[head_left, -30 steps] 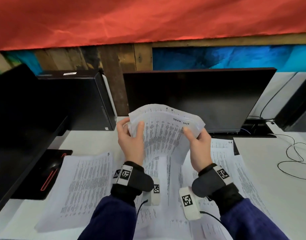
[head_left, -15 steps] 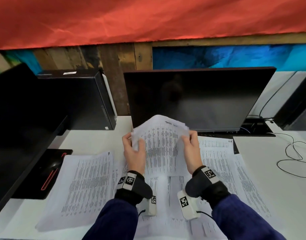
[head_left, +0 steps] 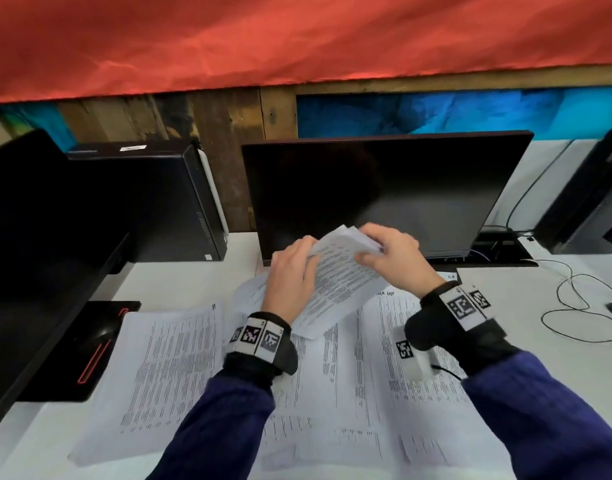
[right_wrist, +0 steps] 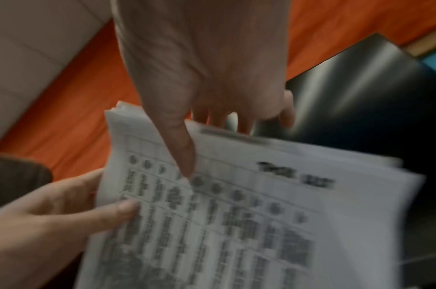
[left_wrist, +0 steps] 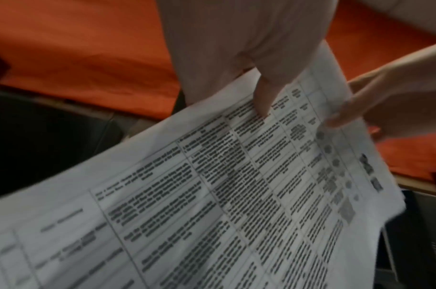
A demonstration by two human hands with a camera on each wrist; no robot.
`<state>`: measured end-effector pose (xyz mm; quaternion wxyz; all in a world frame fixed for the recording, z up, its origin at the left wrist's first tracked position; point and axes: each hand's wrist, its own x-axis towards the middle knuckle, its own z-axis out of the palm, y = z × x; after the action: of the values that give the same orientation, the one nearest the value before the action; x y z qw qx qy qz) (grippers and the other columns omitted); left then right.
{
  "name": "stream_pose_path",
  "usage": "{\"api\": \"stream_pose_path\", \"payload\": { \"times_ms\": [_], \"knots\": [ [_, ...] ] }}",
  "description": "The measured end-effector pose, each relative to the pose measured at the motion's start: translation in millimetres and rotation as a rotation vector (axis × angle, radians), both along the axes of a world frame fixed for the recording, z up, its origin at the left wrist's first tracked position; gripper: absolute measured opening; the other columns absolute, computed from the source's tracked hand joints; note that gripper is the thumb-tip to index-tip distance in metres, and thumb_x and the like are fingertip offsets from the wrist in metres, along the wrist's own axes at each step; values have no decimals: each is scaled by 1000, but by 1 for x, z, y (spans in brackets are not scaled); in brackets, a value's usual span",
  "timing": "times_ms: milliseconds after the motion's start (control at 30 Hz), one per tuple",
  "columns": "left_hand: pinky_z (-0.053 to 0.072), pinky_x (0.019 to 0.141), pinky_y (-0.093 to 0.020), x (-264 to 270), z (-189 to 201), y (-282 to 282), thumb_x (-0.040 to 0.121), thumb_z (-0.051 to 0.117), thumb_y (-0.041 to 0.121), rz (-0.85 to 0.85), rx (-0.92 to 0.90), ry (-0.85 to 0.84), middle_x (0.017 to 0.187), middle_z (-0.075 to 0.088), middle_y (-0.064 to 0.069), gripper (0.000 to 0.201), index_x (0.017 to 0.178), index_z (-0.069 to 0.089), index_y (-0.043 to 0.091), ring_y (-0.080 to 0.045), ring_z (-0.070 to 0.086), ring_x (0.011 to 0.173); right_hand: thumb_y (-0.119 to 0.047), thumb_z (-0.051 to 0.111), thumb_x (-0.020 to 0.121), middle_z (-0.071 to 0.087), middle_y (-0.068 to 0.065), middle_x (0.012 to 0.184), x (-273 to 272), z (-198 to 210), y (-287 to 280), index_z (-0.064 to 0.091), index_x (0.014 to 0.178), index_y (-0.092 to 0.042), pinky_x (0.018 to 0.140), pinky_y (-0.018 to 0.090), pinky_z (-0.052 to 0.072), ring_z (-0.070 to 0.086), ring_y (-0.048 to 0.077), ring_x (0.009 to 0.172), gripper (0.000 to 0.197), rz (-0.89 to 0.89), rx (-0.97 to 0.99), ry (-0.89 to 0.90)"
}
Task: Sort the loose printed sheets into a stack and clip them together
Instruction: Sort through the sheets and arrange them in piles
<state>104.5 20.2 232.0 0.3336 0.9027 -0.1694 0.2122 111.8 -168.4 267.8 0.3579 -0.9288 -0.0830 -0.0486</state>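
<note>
— Where was the bundle of sheets (head_left: 342, 282) at that moment?

— Lifted off the desk (head_left: 180, 282), tilted, in front of the lower edge of the dark monitor (head_left: 384, 192), toward the desk's back edge. Both hands had it.

— How was each hand placed?

— The left hand (head_left: 290, 275) grasped the bundle's left side, thumb pressed on the printed face and fingers curled behind. The right hand (head_left: 391, 254) pinched the top edge, its thumb (right_wrist: 179, 148) lying on the page near the heading and its fingers wrapped over the back. Both wrist views were blurred, so the print could not be read.

— And the rest of the paper?

— Loose printed sheets (head_left: 166, 372) lay spread flat over the desk's near half, overlapping one another from the left side across to the right, under both forearms.

— Anything else around?

— A black computer tower (head_left: 159, 202) stood at the back left corner, and a thin cable (head_left: 574, 306) looped on the desk near its right edge.
</note>
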Motion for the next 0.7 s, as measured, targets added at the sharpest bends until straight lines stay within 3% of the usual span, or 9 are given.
{"api": "stream_pose_path", "payload": {
  "times_ms": [100,167,267,300,367,467,567,633,700],
  "knots": [
    [15,103,-23,-2,0,4,93,53,27,129,41,-92,93,53,10,8,97,56,21,-12,45,98,-16,63,89,73,7,93,-3,-12,-9,72,100,-15,85,38,53,67,24,91,14,-66,255,75],
    [0,111,-31,1,-12,22,85,61,39,337,23,-74,112,50,8,27,108,54,26,-16,42,118,-10,63,89,74,7,98,-9,-28,-23,71,101,-14,87,44,55,70,25,92,15,-151,549,112],
    [15,113,-39,0,-23,47,76,73,41,505,-330,155,138,36,-2,71,134,36,22,-20,34,131,-5,60,90,74,5,99,-20,-51,-39,69,102,-10,88,44,55,71,25,94,16,-206,840,182],
    [24,111,-35,-2,-26,50,77,74,35,422,-553,269,141,36,-3,74,137,32,22,-20,37,131,-4,60,90,74,6,101,-23,-57,-41,68,105,-7,86,41,55,70,25,97,18,-216,890,199],
    [39,107,-41,-8,-31,49,83,70,27,185,-875,468,137,48,-1,59,132,37,26,-20,50,125,-4,60,89,73,10,107,-27,-68,-41,65,112,-2,84,37,53,69,26,100,24,-230,983,231],
    [47,100,-50,-20,-44,38,83,68,30,138,-930,583,125,61,4,52,130,44,31,-19,59,117,2,63,84,73,9,101,-35,-83,-37,64,111,0,74,29,54,70,20,90,27,-237,1051,265],
    [49,97,-52,-26,-68,28,70,70,48,214,-955,624,118,62,4,51,114,47,41,-21,61,111,5,65,79,68,4,92,-45,-97,-32,58,107,-2,61,20,51,65,15,80,30,-253,981,261],
    [52,92,-47,-28,-75,24,69,68,55,230,-981,629,118,61,3,45,108,46,46,-21,61,109,3,65,81,64,4,93,-48,-106,-29,54,107,-2,63,23,47,61,19,83,29,-304,930,211],
    [54,80,-33,-27,-72,19,83,63,48,244,-1008,598,113,59,2,36,112,44,39,-17,61,102,-2,66,84,61,0,94,-49,-109,-27,52,109,-8,62,19,47,60,17,83,29,-353,813,101]
  ]
}}
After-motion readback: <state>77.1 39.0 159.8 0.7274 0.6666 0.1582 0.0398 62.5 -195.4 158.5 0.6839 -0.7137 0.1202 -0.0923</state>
